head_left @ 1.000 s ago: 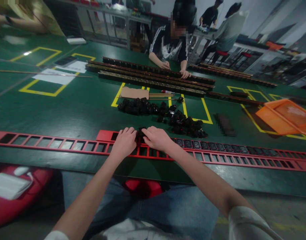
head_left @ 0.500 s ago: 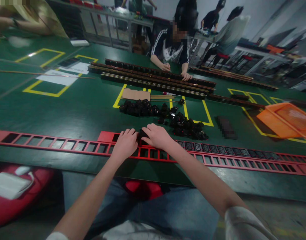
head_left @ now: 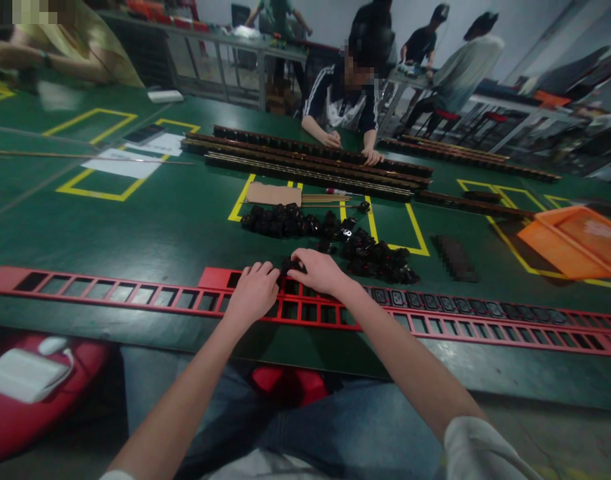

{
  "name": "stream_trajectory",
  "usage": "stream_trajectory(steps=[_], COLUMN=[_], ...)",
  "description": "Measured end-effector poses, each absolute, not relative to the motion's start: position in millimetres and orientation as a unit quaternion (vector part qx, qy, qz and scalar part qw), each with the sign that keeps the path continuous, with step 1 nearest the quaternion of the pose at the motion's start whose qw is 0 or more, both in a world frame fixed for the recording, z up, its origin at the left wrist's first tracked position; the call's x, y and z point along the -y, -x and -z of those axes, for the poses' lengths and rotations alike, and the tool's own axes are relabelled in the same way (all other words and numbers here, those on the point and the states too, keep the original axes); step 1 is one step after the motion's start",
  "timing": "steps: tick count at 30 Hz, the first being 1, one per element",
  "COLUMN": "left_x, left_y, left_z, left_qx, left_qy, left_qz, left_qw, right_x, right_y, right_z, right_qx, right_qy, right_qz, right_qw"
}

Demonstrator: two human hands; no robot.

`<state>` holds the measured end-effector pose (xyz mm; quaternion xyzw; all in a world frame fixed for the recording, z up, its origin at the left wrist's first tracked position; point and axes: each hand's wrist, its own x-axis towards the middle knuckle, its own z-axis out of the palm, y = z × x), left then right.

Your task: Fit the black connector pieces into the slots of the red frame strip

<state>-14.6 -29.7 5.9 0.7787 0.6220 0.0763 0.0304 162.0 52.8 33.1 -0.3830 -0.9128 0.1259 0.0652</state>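
Two long red slotted strips (head_left: 135,293) lie along the near edge of the green table (head_left: 175,227). My left hand (head_left: 255,293) rests curled on the strips. My right hand (head_left: 318,270) presses beside it, fingers closed over a small black socket part (head_left: 288,265) at a slot. To the right of my hands, the far strip's slots hold a row of black sockets (head_left: 435,301). Just beyond my hands lies a pile of loose black socket parts (head_left: 330,237).
Dark long strips (head_left: 310,160) lie across the table's middle, where a seated person (head_left: 345,107) works on them. A brown card (head_left: 274,194), white papers (head_left: 122,162) and orange trays (head_left: 575,240) lie around. Other people stand at the benches behind. A red object (head_left: 35,380) sits low left.
The view has shifted slightly. Both hands stay together at the same slot, with my right hand's fingers pressing a little farther over the black part.
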Motion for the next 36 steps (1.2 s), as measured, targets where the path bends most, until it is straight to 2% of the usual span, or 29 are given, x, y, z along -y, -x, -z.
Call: stream_trajectory(steps=[12, 19, 23, 27, 31, 36], left_x=[31, 30, 30, 30, 30, 30], left_y=[17, 17, 17, 17, 17, 17], left_z=[0, -1, 0, 0, -1, -1], left_qx=[-0.619, -0.619, -0.614, -0.612, -0.612, -0.614], left_qy=[-0.780, -0.778, -0.781, -0.782, -0.784, -0.784], left_qz=[-0.090, -0.101, -0.111, -0.110, -0.103, -0.093], left_qw=[0.017, 0.039, 0.035, 0.026, 0.022, 0.020], right_x=[-67, -89, -95, -90, -81, -76], right_y=[-154, -167, -175, -174, -166, -160], right_z=[-27, -19, -15, -13, -15, -17], right_qx=[0.916, 0.898, 0.883, 0.895, 0.934, 0.945], right_qy=[0.387, 0.436, 0.459, 0.437, 0.351, 0.319], right_qz=[-0.097, 0.050, 0.096, 0.085, 0.036, -0.029], right_qw=[0.037, 0.003, 0.009, 0.035, 0.045, 0.070])
